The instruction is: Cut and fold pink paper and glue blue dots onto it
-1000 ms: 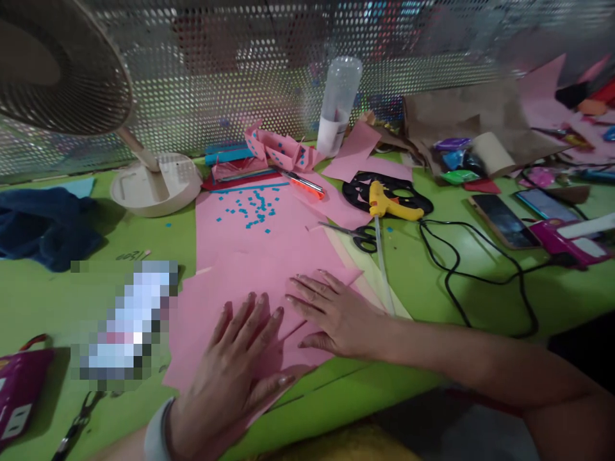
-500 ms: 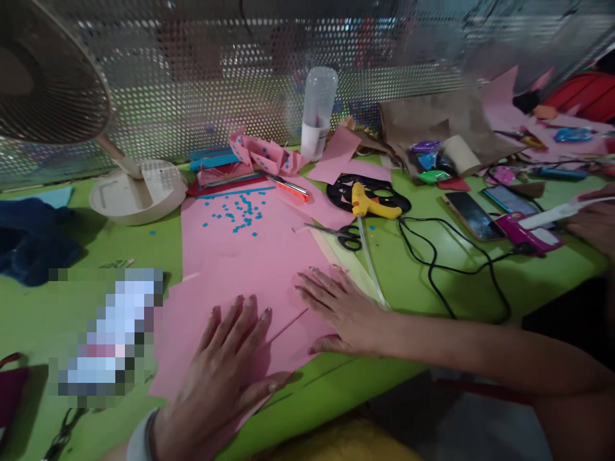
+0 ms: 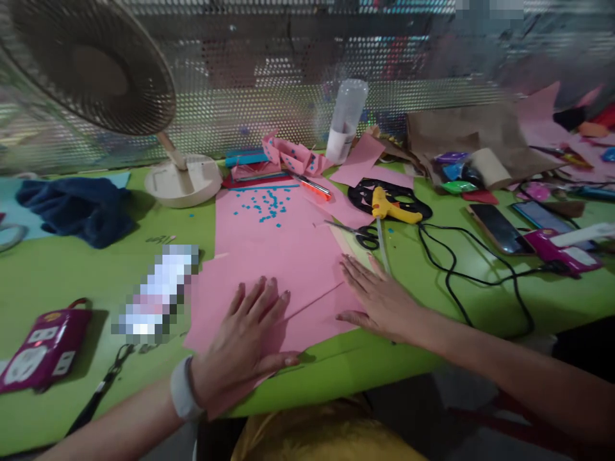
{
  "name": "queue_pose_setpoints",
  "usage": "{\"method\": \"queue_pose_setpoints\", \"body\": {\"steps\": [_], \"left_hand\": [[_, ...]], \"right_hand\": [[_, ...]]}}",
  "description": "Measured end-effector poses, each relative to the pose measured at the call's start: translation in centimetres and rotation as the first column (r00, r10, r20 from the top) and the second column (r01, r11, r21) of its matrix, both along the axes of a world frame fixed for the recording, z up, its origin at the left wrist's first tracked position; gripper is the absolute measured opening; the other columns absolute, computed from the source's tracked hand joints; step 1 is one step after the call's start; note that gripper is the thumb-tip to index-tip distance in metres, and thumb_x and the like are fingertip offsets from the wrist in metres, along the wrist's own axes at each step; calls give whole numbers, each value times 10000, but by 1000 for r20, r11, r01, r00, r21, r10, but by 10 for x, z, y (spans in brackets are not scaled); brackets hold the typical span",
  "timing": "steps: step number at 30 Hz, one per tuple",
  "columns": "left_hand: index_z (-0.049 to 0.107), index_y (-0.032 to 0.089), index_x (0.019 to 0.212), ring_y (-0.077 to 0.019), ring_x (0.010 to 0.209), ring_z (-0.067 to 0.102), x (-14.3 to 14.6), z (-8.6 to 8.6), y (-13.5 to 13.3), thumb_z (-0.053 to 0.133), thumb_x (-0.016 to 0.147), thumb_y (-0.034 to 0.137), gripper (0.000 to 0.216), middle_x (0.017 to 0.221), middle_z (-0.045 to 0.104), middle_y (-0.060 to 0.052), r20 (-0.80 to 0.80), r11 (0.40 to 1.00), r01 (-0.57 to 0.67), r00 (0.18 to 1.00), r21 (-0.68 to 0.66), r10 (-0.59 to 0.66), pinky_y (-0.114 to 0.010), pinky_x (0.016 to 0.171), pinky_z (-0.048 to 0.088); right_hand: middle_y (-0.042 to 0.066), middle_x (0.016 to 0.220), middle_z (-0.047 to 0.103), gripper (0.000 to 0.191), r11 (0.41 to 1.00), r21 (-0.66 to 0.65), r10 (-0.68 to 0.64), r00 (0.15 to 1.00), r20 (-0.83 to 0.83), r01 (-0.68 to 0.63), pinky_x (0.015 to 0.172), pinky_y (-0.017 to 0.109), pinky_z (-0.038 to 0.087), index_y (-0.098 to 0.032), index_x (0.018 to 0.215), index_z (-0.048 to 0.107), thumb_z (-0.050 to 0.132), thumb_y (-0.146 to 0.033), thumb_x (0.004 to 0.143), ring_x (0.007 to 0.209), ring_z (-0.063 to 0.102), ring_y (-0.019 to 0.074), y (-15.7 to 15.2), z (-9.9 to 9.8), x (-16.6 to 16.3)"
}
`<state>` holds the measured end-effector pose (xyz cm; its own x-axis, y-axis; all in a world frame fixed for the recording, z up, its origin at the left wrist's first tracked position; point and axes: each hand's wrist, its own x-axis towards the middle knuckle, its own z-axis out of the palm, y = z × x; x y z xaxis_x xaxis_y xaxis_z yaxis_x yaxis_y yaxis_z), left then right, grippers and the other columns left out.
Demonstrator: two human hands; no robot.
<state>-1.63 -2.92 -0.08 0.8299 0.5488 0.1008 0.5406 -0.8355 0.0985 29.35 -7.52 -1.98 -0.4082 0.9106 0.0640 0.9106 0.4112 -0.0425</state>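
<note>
My left hand lies flat with fingers spread on pink paper near the table's front edge. My right hand is also spread, palm down, over the right part of the same paper. A straight crease or edge runs across the sheet between both hands. Small blue paper pieces are scattered on the pink sheet beyond my hands. Black-handled scissors lie just past my right fingertips. Close by, a yellow hot glue gun holds a clear glue stick.
A fan stands at the back left beside a dark blue cloth. A blurred-out phone and a purple power strip lie left. A black cord loops at right near a phone. Behind stands a clear bottle.
The view has turned left, bringing the purple power strip into sight. My right hand has slid a little rightward over the paper; my left hand stays flat on it.
</note>
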Motion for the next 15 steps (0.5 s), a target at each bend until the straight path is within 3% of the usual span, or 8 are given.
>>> {"method": "queue_pose_setpoints", "body": {"steps": [5, 10, 15], "left_hand": [[382, 202, 1465, -381, 1420, 262, 1, 0, -1, 407, 781, 794, 905, 1523, 349, -168, 3, 997, -32, 999, -76, 32, -593, 1140, 180], [381, 203, 1463, -378, 1425, 254, 3, 7, -2, 367, 773, 821, 926, 1525, 350, -170, -38, 988, -46, 998, -145, 41, -610, 1128, 189], [121, 115, 1537, -347, 1430, 277, 3, 16, 2, 294, 749, 863, 1100, 1551, 279, -204, -26, 971, -79, 997, -226, 75, -542, 1146, 211]], "right_hand": [[246, 1529, 292, 953, 1000, -4, 31, 999, 22, -31, 1170, 544, 193, -10, 1501, 253, 292, -734, 882, 1446, 238, 336, 6, 7, -20], [265, 1545, 236, 992, 993, 3, 120, 993, -11, -120, 1179, 500, 211, 30, 1490, 245, 312, -742, 871, 1469, 157, 324, 3, 3, -47], [296, 1542, 215, 1015, 982, 10, 191, 979, -67, -191, 1169, 542, 199, 45, 1476, 265, 326, -756, 855, 1468, 116, 366, -4, 0, -74]]}}
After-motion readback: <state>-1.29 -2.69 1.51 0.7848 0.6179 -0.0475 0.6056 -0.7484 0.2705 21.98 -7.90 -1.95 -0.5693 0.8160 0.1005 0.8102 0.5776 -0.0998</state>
